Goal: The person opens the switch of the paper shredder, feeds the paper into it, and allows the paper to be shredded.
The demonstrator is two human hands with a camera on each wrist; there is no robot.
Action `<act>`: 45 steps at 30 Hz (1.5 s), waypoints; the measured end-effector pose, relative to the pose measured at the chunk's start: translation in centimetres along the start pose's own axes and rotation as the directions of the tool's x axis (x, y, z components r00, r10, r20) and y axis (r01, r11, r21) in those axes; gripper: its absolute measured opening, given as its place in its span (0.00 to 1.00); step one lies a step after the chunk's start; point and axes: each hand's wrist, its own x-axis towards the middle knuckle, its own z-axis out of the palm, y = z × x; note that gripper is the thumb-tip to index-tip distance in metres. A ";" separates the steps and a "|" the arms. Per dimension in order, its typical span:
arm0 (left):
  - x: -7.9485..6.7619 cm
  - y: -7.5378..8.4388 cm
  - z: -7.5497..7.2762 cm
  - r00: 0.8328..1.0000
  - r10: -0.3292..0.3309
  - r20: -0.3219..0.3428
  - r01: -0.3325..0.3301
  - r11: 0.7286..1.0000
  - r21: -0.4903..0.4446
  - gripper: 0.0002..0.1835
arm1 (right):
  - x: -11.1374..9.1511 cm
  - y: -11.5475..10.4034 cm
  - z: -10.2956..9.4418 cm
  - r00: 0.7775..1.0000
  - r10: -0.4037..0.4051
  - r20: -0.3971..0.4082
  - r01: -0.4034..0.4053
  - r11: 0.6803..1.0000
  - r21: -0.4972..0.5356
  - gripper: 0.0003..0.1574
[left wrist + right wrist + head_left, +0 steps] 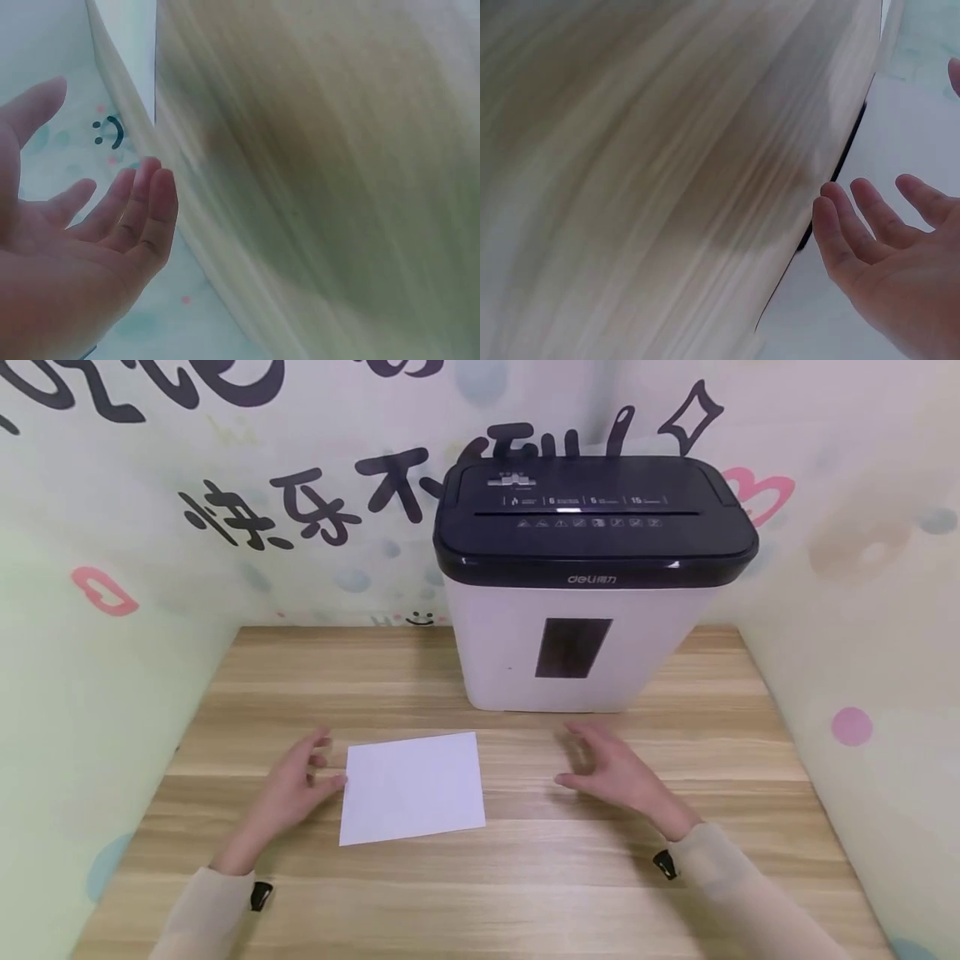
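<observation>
A white sheet of paper lies flat on the wooden table, a little left of the middle. Just off its left edge is my left hand, thumb tip right at the paper's side and fingers loosely bent. My right hand hovers to the right of the paper, in front of the paper shredder, with thumb and fingers spread apart. Both wrist views show the palms holding nothing: the left hand with relaxed fingers, the right hand likewise.
The shredder, white with a black top and a feed slot, stands at the back of the wooden table. Behind it rises a wall with printed lettering and hearts. More patterned walls flank the table on the left and right.
</observation>
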 end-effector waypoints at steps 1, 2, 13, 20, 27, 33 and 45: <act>-0.1 0.0 0.1 1.000 -0.001 0.001 0.001 1.000 0.009 0.42 | 0.2 -0.3 0.3 1.000 -0.002 0.010 0.002 1.000 -0.005 0.57; -0.3 -0.1 0.2 1.000 -0.002 -0.003 0.002 1.000 0.016 0.42 | 0.4 -0.6 0.5 1.000 -0.009 0.014 0.009 1.000 -0.005 0.57; -1.3 -0.5 0.7 1.000 -0.010 -0.015 0.011 0.999 0.048 0.41 | 2.0 -3.0 2.6 0.996 -0.064 0.063 0.066 0.997 -0.038 0.57; -1.1 -0.4 1.5 0.999 -0.008 0.038 -0.001 0.973 0.230 0.44 | 3.2 -4.0 4.3 0.992 -0.094 0.089 0.103 0.989 -0.103 0.58; -0.9 0.0 2.0 0.999 -0.005 0.050 -0.012 0.944 0.329 0.48 | 4.8 -5.7 6.4 0.975 -0.171 0.144 0.207 0.931 -0.300 0.56; -0.8 -0.1 2.0 0.999 -0.010 0.037 -0.003 0.947 0.322 0.47 | 5.8 -7.0 7.6 0.972 -0.158 0.177 0.216 0.895 -0.389 0.57; -0.8 -0.8 2.2 0.998 0.054 0.033 -0.061 0.938 0.341 0.40 | 6.5 -7.7 8.4 0.970 -0.129 0.206 0.215 0.853 -0.475 0.54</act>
